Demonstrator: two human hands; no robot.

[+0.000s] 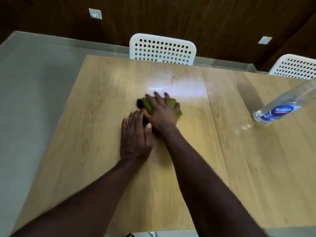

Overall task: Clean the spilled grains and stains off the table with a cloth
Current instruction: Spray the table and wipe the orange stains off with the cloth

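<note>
right hand (160, 112) pressed flat on the green cloth (148, 105) mid-table (85, 134); left hand (135, 139) flat, empty, just beside it; bottle (280, 108) near the right edge

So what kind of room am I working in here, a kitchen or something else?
Probably a dining or meeting room, not clearly a kitchen: a long wood-grain table, white perforated chairs pushed against its far edge, and dark wood-panelled walls with a socket. No sink or stove shows.
</note>
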